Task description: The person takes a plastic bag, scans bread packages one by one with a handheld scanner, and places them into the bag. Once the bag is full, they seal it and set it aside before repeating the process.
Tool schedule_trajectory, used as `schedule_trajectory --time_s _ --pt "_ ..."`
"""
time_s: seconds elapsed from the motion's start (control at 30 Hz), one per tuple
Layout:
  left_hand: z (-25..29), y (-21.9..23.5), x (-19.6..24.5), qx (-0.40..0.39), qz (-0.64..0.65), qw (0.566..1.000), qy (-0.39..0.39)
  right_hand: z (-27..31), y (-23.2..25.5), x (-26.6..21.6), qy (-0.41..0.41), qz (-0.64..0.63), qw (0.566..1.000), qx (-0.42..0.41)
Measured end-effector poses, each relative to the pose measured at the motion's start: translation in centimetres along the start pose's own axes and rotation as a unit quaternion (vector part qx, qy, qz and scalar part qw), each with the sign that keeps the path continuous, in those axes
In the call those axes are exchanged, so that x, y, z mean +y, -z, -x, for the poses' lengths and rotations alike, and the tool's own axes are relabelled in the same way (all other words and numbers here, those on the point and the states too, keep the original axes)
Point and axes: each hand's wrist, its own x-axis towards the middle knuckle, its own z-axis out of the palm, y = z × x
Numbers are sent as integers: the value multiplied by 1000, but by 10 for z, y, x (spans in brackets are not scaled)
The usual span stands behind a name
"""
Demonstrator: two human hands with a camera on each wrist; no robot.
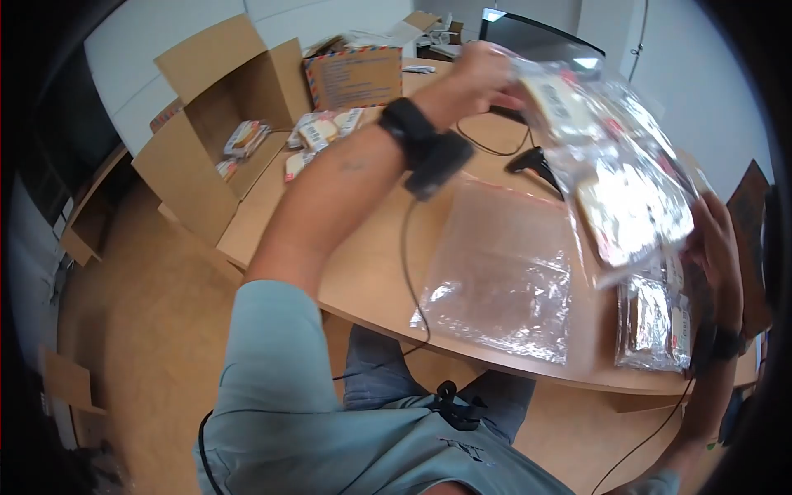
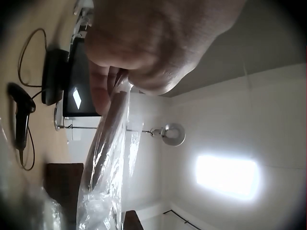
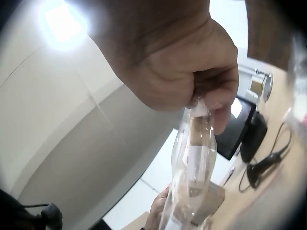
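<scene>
My left hand point(image 1: 481, 78) grips one end of a clear plastic bag point(image 1: 631, 202), raised above the table. At the other end, my right hand point(image 1: 715, 241) pinches the bag's edge. Flat, pale packets with barcode labels show through the shiny film; glare hides much of them. In the left wrist view the left hand point(image 2: 144, 48) has its fingers curled on the gathered film. The right wrist view has the right hand point(image 3: 192, 72) pinching film above a packet. A flat, transparent bag point(image 1: 499, 272) lies on the table below, beside another filled bag point(image 1: 652, 322) at the right.
An open cardboard box point(image 1: 235, 99) with packets inside stands at the left. More packets point(image 1: 326, 132) lie near it, before an envelope-patterned box point(image 1: 355, 78). A corded barcode scanner point(image 1: 536, 169) lies near the monitor point(image 1: 540, 41). Wrist-camera cables hang over the table's front edge point(image 1: 487, 355).
</scene>
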Motion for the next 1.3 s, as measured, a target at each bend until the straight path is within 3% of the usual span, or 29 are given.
schedule_trajectory --time_s 0.03,0.07,0.13,0.2,0.23,0.27,0.33,0.37,0.4,0.47,0.5,0.53,0.57,0.6,0.67,0.7,0.73,0.8,0.83,0.9,0.93,1.0,1.03,1.07,1.1,1.17,1.3 --pt "4 39 1 7 -4 1000 -18 -18 -23 -20 19 -41 997 -57" --pt "20 63 13 80 -42 996 -17 -39 -43 -39 37 -80 990 -112" --pt "56 108 29 195 -74 978 -14 -92 -88 -56 71 -47 986 -141" --pt "88 157 34 256 -68 964 6 -117 -147 -103 60 -64 976 -200" --pt "101 190 30 274 -64 959 28 -153 -181 -110 367 40 906 -206" --pt "112 219 23 295 -52 953 41 -186 -213 -110 636 134 735 -194" --pt "130 273 4 321 -37 945 55 -215 -272 -129 682 144 698 -163" --pt "138 300 -7 358 -34 930 70 -211 -298 -152 441 91 857 -251" --pt "144 324 -18 394 -32 915 85 -203 -326 -177 158 30 936 -313" --pt "152 376 -48 399 10 912 89 -196 -372 -209 60 -74 952 -291" --pt "152 390 -56 404 50 909 92 -222 -392 -208 61 -72 952 -292" --pt "150 394 -56 404 52 909 91 -263 -420 -201 349 6 897 -272" --pt "150 395 -54 426 102 890 128 -287 -437 -197 604 84 759 -229" --pt "151 397 -53 447 151 866 165 -287 -440 -202 603 84 759 -230" --pt "159 385 -41 430 148 870 191 -271 -445 -233 627 305 688 -201" --pt "164 375 -34 412 142 874 214 -241 -455 -261 438 452 769 -112" --pt "172 362 -28 412 143 873 217 -228 -456 -263 437 452 769 -115" --pt "189 332 -16 365 -137 918 70 -214 -458 -260 537 296 790 -17" --pt "200 317 -5 363 -139 918 74 -220 -469 -264 516 307 800 -20" --pt "215 293 14 248 -165 953 -61 -229 -481 -261 530 266 805 -7" --pt "216 287 14 247 -167 953 -55 -229 -486 -260 547 226 806 8" --pt "219 274 12 144 -420 894 -53 -233 -493 -269 503 250 827 -27" --pt "217 268 8 182 -422 882 -100 -230 -493 -275 533 237 812 -23" --pt "218 269 13 182 -424 882 -93 -226 -493 -275 560 224 797 -20" --pt "213 273 23 204 -388 896 -63 -221 -483 -265 499 207 841 -15" --pt "199 275 43 255 -340 904 -53 -215 -470 -272 503 213 837 -21" --pt "188 246 70 213 -408 888 -16 -184 -441 -279 459 231 852 -99"
